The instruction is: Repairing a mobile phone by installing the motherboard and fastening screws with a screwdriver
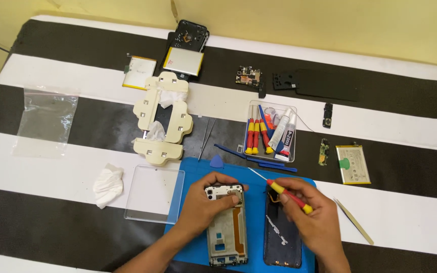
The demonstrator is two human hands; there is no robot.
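Note:
My left hand (202,201) grips the top of an opened phone frame (226,233) that lies on a blue work mat (194,172), thumb and fingers around its camera end. My right hand (313,217) holds a red and yellow screwdriver (285,193) with its thin metal tip pointing up and to the left. Under this hand lies a dark phone back panel (281,239), beside the frame on the mat.
A clear tray (272,132) holds screwdrivers and glue tubes. A cream clamp jig (162,118), batteries (352,164), circuit boards (248,76), tweezers (354,220), a blue pick (216,162), a clear lid (152,193), crumpled tissue (108,185) and a plastic bag (46,119) lie around on the striped cloth.

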